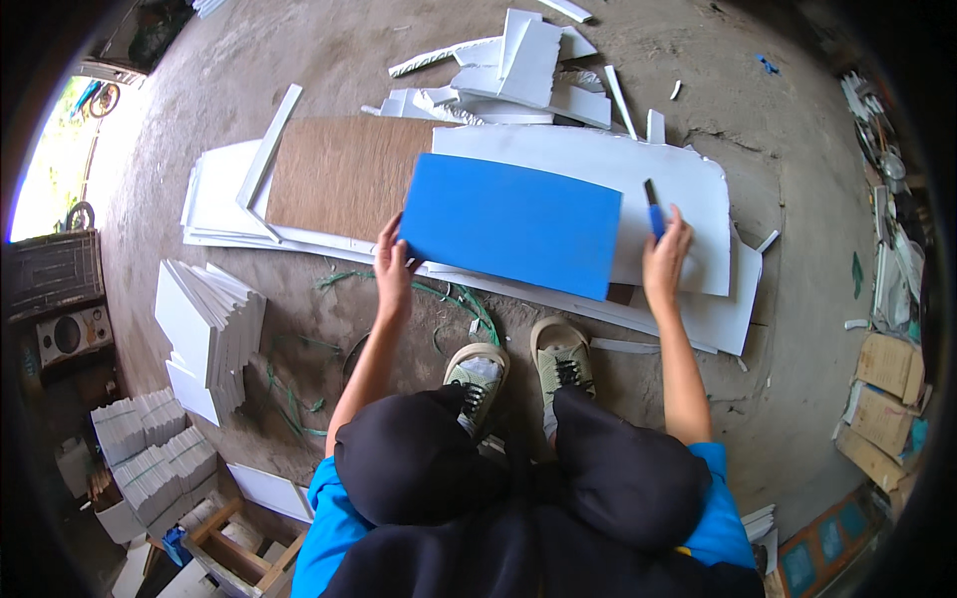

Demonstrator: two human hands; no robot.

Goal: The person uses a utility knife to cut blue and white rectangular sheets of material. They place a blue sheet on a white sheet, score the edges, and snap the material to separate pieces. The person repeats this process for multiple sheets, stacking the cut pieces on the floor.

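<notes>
My left hand (393, 261) grips the left edge of a flat blue rectangular board (513, 227), fingers closed on its lower left corner. The board is tilted slightly, its right end lower. To the right of it, my right hand (666, 261) is closed around a utility knife (655, 211) with a blue body and a dark upper end, pointing away from me. That hand is apart from the board. Beneath lie a large white foam sheet (688, 189) and a brown wood-grained board (334, 174), on top of more white sheets.
White foam offcuts (528, 65) are heaped beyond the sheets. At the left stand stacks of cut white panels (189, 329) and bundled white pieces (159, 448). Green strapping (478, 314) lies near my shoes (478, 379). Flattened cardboard (882, 374) sits along the right side.
</notes>
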